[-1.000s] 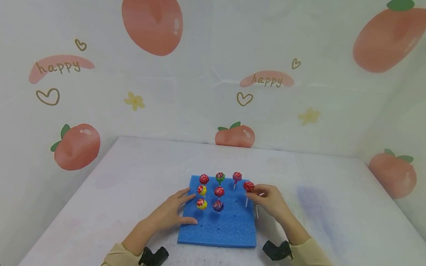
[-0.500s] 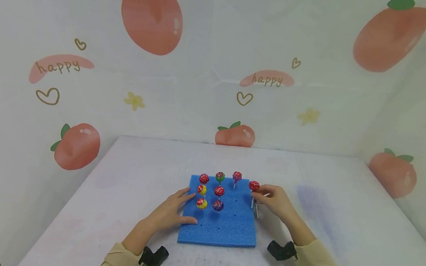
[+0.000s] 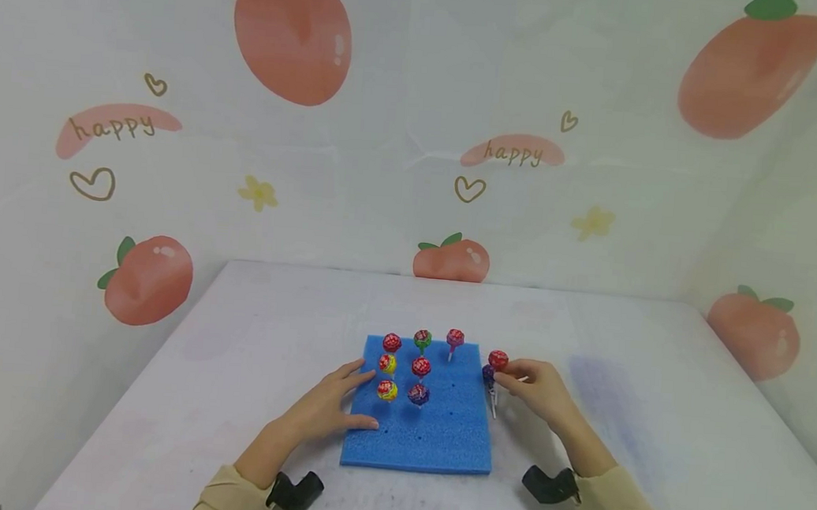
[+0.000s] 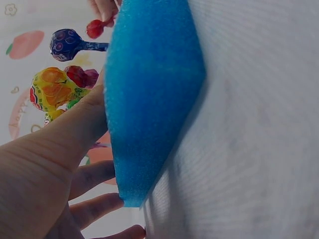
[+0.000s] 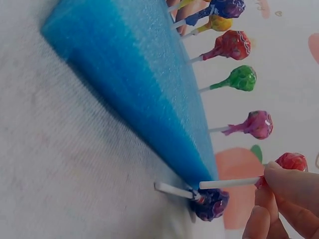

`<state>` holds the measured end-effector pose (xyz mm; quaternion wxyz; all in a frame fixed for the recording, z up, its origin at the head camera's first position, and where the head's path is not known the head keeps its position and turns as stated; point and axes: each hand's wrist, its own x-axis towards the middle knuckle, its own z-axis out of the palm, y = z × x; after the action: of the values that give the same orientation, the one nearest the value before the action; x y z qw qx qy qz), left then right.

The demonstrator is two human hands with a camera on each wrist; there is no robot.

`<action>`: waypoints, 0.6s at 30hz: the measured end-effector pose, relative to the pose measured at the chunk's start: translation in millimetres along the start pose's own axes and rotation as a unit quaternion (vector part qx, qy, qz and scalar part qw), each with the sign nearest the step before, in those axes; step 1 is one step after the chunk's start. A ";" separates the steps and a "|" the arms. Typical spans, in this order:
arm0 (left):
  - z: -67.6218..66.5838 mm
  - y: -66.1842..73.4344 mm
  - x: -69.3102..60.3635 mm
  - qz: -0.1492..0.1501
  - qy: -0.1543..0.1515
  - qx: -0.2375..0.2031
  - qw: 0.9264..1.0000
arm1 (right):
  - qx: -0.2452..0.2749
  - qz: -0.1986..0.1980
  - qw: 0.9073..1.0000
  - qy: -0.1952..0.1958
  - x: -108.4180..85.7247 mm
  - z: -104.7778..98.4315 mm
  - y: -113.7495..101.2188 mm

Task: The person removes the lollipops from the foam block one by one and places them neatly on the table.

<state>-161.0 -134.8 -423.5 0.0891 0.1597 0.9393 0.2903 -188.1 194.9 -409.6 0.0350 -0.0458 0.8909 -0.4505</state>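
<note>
A blue foam block (image 3: 438, 439) carries several wrapped lollipops stuck upright, among them a green one (image 5: 242, 78), a pink one (image 5: 259, 124) and a yellow one (image 4: 52, 88). My left hand (image 3: 323, 407) rests at the block's left edge, fingers spread and thumb over the top. Just off the right edge, my right hand (image 3: 537, 389) pinches a red lollipop (image 3: 497, 360) between thumb and fingers, just below its head. Its white stick points down, free of the foam. Beneath it, a dark purple lollipop (image 5: 210, 204) lies on the table beside the block.
The white cloth-covered table (image 3: 269, 316) stretches around the block. Behind it hangs a backdrop (image 3: 389, 127) printed with peaches and hearts. Small holes dot the foam's near and right parts. A black wrist mount (image 3: 550, 485) sits by the right sleeve, another (image 3: 295, 492) by the left.
My right hand has moved right with the red lollipop, from over the block's right edge to beside it. More of the purple lollipop now shows. The left hand has stayed put.
</note>
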 end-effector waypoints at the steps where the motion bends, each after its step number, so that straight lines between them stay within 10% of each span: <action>1: 0.1 -0.1 0.0 0.000 0.000 0.000 1.000 | 0.001 -0.001 1.000 0.001 -0.2 -0.4 1.1; 18: 0.5 -1.5 0.4 0.004 -0.001 -0.002 1.000 | 0.000 0.019 1.000 0.005 -6.2 -5.9 10.8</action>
<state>-161.6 -135.6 -424.7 0.0892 0.1638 0.9380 0.2923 -183.0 206.8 -414.7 0.0392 -0.0265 0.8919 -0.4497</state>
